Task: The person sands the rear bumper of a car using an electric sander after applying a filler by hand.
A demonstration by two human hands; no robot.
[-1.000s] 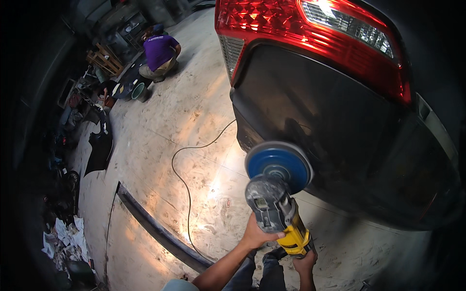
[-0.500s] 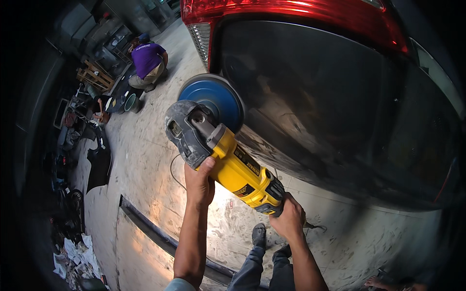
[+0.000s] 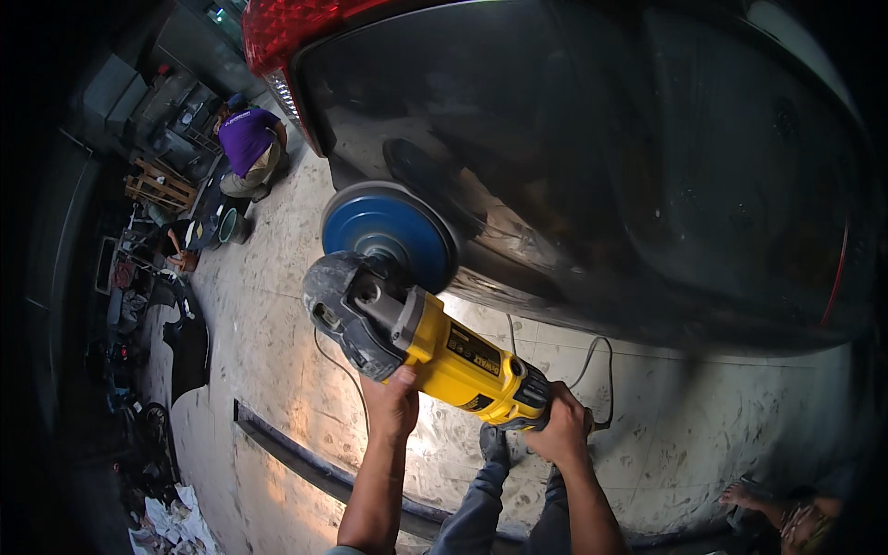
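Polisher (image 3: 458, 356), yellow with a black head, held up in both hands before the lower left edge of a dark car body (image 3: 573, 157). Beneath everything, a pale, smudged floor (image 3: 666, 416). Next in size, the car body itself, glossy and filling the upper right. Across the floor's near side, a long dark strip (image 3: 314, 467), slanting behind the left forearm. Toward the floor's far left corner, a crouching person (image 3: 248, 143) in a purple shirt. Near the floor's left edge, a black curved panel (image 3: 188, 347); farther off, a wooden frame (image 3: 162, 188). At the car body's upper left corner, a red tail light (image 3: 277, 32). Just beside the crouching person, a greenish bucket (image 3: 240, 231). On the polisher, a round blue pad (image 3: 375, 227), blurred at the rim, overlapping the car body's lower left edge in view (contact impossible to judge). Left hand (image 3: 390, 407) wrapped beneath the tool, close behind the head; right hand (image 3: 560, 425) closed round the rear end. Thinnest of all, a dark cord (image 3: 610, 379), looping beside the right hand.
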